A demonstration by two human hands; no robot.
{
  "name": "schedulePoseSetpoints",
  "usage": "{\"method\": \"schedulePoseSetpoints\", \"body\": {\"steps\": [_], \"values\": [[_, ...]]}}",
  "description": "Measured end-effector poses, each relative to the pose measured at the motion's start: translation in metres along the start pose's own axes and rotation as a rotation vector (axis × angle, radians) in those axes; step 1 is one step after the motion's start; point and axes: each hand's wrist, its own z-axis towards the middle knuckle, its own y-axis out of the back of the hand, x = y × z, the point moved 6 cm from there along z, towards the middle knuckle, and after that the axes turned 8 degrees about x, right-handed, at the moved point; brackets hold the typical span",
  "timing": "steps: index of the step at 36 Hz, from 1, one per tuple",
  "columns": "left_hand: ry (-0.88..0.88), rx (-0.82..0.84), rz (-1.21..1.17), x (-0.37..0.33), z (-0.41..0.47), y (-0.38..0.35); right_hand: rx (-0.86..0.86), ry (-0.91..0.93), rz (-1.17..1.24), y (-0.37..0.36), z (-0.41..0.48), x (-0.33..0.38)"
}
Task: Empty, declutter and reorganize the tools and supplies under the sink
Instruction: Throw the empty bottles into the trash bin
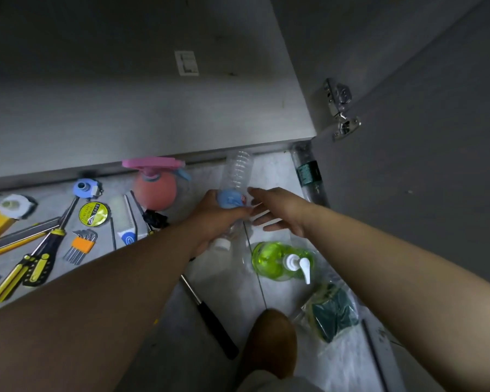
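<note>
Presently the left hand (212, 219) grips a clear ribbed plastic bottle with a blue label (239, 171) round its middle, white cap toward the person, over the pale floor (269, 171) before the cabinet. The right hand (277, 213) lies open just beside the bottle, fingers (259, 192) straight, holding nothing. A green pump soap bottle (277, 260) stands near the hands.

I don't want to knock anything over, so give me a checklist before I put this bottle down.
1. Left hand grip on bottle: ok, fingers curled round its label.
2. Right hand free: ok, open beside the bottle.
3. Soap pump clear of the path: not ok, it stands close to the right hand.
4. Spray bottle clear: ok, apart on the left.
5. Bottle empty: cannot tell.
</note>
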Motion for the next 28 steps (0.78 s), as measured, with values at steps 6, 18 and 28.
{"method": "schedulePoseSetpoints", "body": {"steps": [6,18,28], "values": [[0.055,-0.060,-0.110,0.015,-0.001,0.005,-0.454,-0.072,-0.572,0.043,0.006,-0.014],[0.081,-0.067,-0.092,0.031,0.004,0.010,-0.603,-0.299,-0.507,0.063,0.015,-0.022],[0.082,-0.108,-0.014,0.034,0.006,0.014,-0.686,-0.109,-0.747,0.035,-0.002,-0.006]]}}
